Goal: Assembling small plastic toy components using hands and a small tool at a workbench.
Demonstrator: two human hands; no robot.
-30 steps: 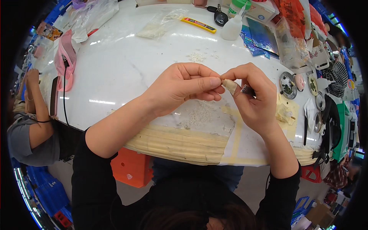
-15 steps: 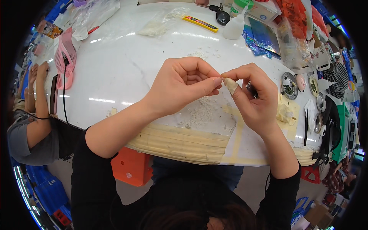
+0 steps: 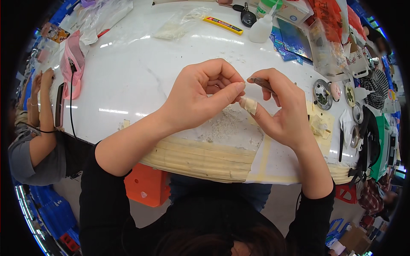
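Note:
My left hand (image 3: 200, 94) is closed in a pinch above the table. Thumb and forefinger press together on something too small to make out. Just to its right, my right hand (image 3: 282, 111) holds a small thin metal blade (image 3: 262, 82) along its forefinger, the tip close to the left fingertips. Yellowish tape (image 3: 249, 106) wraps the right thumb, which is spread from the forefinger and near the left fingertips. Beneath the hands, pale shavings (image 3: 224, 126) lie scattered on the white tabletop (image 3: 128, 72).
Masking tape (image 3: 200, 158) covers the front edge. At the back are a yellow case (image 3: 223, 25), a white squeeze bottle (image 3: 260, 30) and car keys (image 3: 247, 18). Round metal dishes (image 3: 322, 94) stand right. A pink mesh pouch (image 3: 73, 64) and another person's arms (image 3: 45, 102) are left.
The right forefinger has lifted and moved off the left fingertips, bringing the blade into view along it. The taped thumb has shifted left and down. My left hand is nearly still.

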